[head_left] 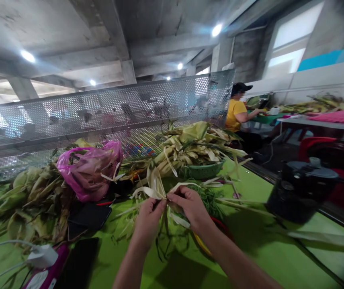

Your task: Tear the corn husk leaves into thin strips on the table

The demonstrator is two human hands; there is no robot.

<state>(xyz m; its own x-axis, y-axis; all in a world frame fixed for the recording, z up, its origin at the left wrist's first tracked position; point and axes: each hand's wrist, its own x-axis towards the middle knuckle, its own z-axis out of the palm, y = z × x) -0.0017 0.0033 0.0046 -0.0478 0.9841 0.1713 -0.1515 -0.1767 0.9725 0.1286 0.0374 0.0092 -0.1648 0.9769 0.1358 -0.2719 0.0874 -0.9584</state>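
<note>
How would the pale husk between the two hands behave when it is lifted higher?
The husk would probably feel light, since it looks thin. It should bend easily, as one strip curves above the left hand. It may split lengthwise, given its narrow, ribbon-like shape.

Two foreground hands (148, 216); one pink bag (92, 170); one green basket (205, 171); one black canister (291, 200); one yellow-shirted person (236, 114)

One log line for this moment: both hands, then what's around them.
left hand: pinching pale husk | right hand: pinching pale husk alongside | beyond: green basket under heaped husks | to left: pink bag | surface: green table
</note>
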